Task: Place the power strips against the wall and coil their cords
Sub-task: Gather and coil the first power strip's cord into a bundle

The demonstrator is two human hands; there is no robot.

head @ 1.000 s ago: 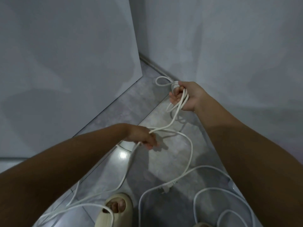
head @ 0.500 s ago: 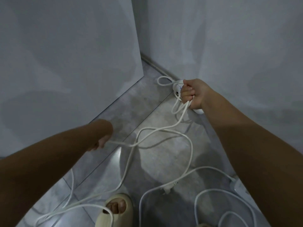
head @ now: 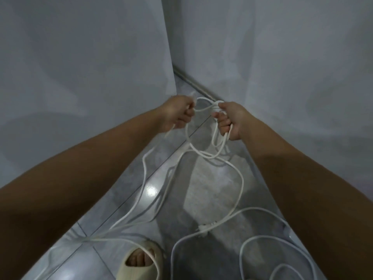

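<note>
Head, left hand point(head: 177, 116), right hand point(head: 232, 120) gripping cord point(head: 241, 179), corner point(head: 169, 57)

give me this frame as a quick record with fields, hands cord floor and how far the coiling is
left hand: fingers curled round the white cord, raised near the wall corner
right hand: grips several hanging loops of the same cord
span between hands: short stretch of cord, slack
floor: grey tiles, long cord runs lying loose
plug: on the floor, ahead of the sandal
coiling: a few loops gathered, most cord not yet coiled
</note>
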